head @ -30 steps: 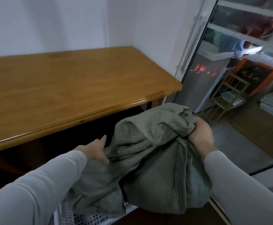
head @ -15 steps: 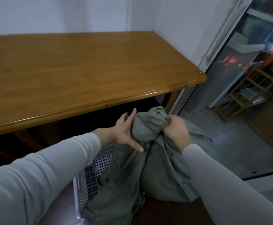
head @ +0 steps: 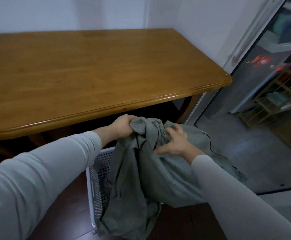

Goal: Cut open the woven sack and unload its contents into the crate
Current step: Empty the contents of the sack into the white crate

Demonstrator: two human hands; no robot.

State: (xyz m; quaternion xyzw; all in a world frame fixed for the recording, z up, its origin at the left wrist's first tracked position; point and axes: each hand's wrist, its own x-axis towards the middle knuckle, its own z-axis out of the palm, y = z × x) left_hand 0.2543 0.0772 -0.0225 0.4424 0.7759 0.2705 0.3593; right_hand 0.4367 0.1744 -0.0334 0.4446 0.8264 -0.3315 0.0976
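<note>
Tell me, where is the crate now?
The crate stands on the floor at lower centre of the head view, in front of the table, mostly covered by the sack.

Perforated crate on dark floor; sack draped inside.

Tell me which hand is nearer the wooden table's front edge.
Left. The left hand grips the grey-green woven sack just below the wooden table edge; the right hand presses the sack lower, farther off.
</note>
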